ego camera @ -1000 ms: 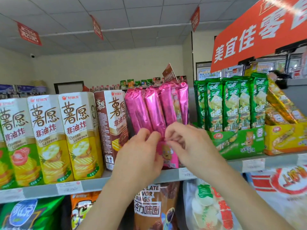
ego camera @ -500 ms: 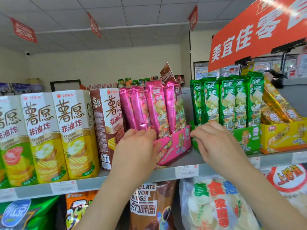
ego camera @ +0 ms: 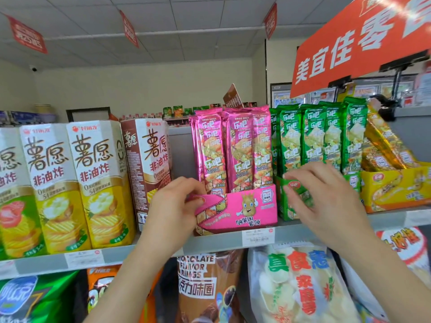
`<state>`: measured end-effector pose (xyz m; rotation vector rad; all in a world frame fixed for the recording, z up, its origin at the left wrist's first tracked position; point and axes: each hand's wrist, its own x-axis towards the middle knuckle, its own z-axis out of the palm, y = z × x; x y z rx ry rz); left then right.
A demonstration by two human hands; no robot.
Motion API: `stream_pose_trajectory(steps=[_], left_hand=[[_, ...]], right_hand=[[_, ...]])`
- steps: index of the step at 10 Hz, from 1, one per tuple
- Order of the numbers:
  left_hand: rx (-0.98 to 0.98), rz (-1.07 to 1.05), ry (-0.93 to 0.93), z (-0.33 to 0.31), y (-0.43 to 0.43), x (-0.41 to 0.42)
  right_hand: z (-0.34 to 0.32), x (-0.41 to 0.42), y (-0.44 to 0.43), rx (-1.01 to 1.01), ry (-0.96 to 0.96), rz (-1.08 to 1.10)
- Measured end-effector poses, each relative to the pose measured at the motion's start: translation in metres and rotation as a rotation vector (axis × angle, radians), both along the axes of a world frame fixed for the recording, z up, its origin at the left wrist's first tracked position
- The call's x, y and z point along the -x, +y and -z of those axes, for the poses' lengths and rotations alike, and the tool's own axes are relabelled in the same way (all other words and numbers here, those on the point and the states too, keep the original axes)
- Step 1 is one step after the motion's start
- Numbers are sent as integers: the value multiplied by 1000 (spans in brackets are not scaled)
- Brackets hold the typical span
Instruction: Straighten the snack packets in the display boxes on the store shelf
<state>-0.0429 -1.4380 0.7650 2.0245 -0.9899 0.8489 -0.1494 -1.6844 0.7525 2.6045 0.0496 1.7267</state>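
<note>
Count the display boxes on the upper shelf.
3. The pink display box at centre, its left end gripped by the left hand; the green display box right of it, held by the right hand; the yellow display box far right, cut by the frame. More may sit beyond.

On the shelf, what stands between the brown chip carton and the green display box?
In the head view, the pink display box with its upright pink packets; the left hand holds its left end.
</note>
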Motion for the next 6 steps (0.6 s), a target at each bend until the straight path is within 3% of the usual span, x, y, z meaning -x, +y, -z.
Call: stream_pose_trajectory(steps=[2,3,5,6], left_hand=[[51,-55,-53,8,-12,6],[24,-115,-128,12,-19,13],[-9,-305,-168,17,-29,23],[114,-264,-219,21,-28,40]], right_hand=[[8,9,-17,-30,57,215],[6,13,-21,-3,110,184],[9,31,-31,-146,159,-13],[15,63,-36,-345,15,-200]])
